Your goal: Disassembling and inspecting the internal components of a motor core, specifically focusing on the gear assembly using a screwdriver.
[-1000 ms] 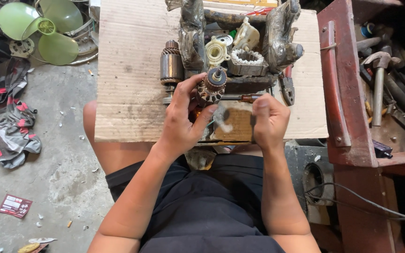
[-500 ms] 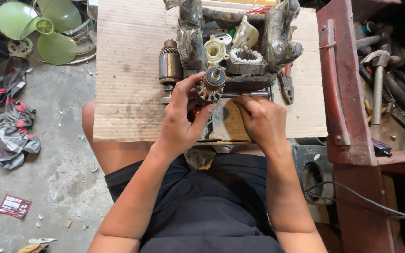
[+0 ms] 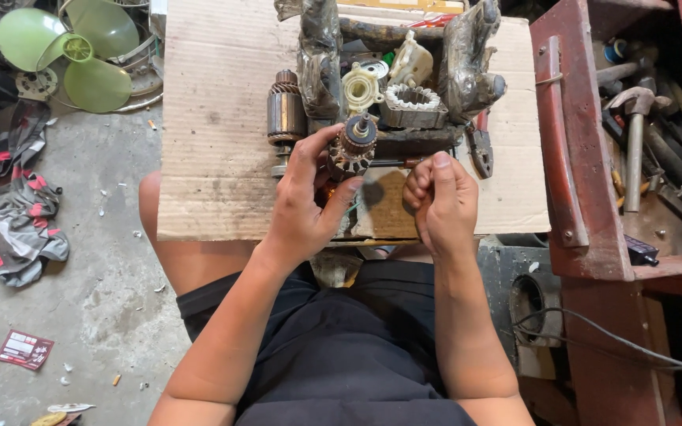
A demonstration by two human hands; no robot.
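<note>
Two bare hands are working over a sheet of brown corrugated cardboard [image 3: 222,118] lying across the person's lap. The left hand [image 3: 307,201] is gripping a small copper-wound motor armature with a dark steel core [image 3: 351,150], fingers and thumb closing round its lower part while its shaft end is pointing up and away. The right hand [image 3: 440,197] is curling into a loose fist just beside it, thumb pressing on the forefinger; whether it is pinching anything cannot be told. A second, larger brown armature [image 3: 286,114] is lying on the cardboard, left of the held one. Grimy grey tool housings [image 3: 467,67] and a cream plastic fan piece [image 3: 361,88] are sitting beyond the hands. A green fan blade [image 3: 73,47] is resting on the concrete floor.
</note>
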